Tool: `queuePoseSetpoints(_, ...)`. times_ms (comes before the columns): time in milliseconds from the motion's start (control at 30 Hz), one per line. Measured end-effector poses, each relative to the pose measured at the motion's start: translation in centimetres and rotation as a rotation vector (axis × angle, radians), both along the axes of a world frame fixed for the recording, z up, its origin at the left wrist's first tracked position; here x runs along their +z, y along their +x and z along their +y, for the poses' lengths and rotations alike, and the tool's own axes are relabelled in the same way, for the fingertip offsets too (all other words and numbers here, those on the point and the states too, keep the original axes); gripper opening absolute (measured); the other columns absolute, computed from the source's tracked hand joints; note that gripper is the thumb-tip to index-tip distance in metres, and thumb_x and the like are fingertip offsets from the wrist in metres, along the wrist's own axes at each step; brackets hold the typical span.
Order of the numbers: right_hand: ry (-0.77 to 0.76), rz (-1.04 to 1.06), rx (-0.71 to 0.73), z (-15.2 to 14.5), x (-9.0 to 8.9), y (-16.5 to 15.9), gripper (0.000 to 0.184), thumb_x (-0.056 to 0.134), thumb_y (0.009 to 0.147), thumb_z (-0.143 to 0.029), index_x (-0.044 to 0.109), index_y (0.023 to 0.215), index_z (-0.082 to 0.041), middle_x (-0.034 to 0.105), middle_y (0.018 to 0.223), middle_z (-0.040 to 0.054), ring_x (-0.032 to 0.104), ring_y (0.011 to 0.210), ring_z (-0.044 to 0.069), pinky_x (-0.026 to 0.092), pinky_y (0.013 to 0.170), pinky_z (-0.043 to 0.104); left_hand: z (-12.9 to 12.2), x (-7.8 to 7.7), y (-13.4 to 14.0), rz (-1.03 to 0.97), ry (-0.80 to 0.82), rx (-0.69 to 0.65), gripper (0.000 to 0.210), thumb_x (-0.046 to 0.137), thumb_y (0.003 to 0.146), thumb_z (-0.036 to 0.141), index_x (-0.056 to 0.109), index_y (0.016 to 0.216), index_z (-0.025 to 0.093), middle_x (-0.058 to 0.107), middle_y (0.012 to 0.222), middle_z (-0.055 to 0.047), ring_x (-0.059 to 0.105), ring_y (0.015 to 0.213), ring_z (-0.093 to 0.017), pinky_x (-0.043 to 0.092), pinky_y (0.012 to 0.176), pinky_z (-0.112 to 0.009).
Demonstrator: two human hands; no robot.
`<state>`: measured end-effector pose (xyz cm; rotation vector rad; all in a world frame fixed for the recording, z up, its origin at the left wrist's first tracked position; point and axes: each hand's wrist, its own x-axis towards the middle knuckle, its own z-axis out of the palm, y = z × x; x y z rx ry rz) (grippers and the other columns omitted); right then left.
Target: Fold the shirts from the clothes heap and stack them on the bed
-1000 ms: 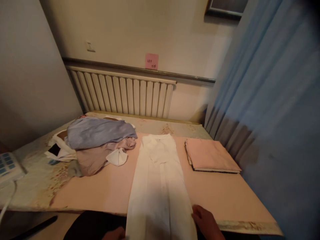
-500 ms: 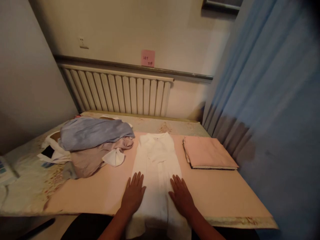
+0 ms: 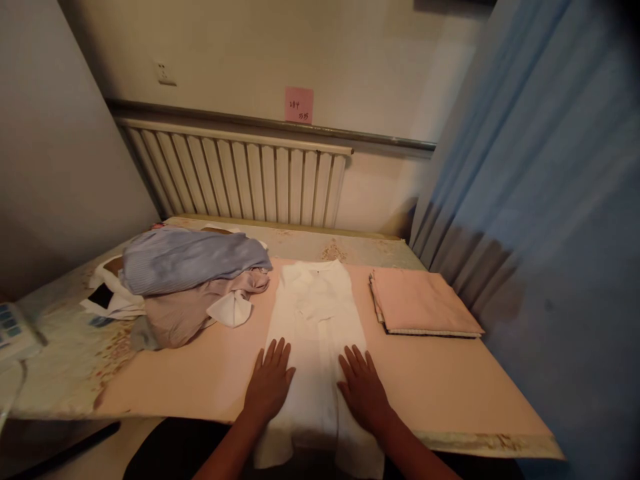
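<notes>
A white garment, long and narrow with a collar at its far end, lies lengthwise over a pink cloth on the table. Its near end hangs past the table's front edge. My left hand rests flat on the garment's left side, fingers stretched forward and apart. On the right side, my right hand presses flat in the same way, its fingers spread. Neither hand grips the fabric.
Left lies a loose heap of clothes with a blue striped garment on top. A folded pink stack sits at right, near a blue curtain. Behind the table is a radiator. A white device stands at far left.
The camera view has shifted slightly, bringing more of the white device into sight. My hands stay flat on the garment in nearly the same place.
</notes>
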<state>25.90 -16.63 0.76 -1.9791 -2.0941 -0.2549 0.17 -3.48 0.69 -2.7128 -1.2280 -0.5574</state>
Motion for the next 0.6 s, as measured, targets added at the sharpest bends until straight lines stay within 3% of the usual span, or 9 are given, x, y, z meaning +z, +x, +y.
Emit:
queuePoseSetpoints(167,-0.014,0.013,0.0,0.1,0.06,0.07,0.055,0.052,0.088,-0.025,0.044,0.142,-0.017,0.036,0.152,0.0106,0.028,0.142,0.029,0.025,0.116,0.048,-0.1,0.07,0.03,0.03,-0.008,0.016,0.052,0.037,0.095,0.04,0.045,0.142,0.019,0.043,0.15,-0.01,0.034,0.14,-0.031,0.026,0.113,-0.054)
queuePoseSetpoints(600,-0.01,0.032,0.005,-0.06,0.39,0.05,0.052,0.05,0.09,-0.027,0.044,0.141,-0.019,0.038,0.152,0.0092,0.029,0.142,0.027,0.024,0.116,0.047,-0.82,0.21,0.0,0.05,0.003,0.046,0.051,0.037,0.095,0.039,0.044,0.142,0.02,0.043,0.15,-0.009,0.035,0.14,-0.031,0.028,0.112,-0.055)
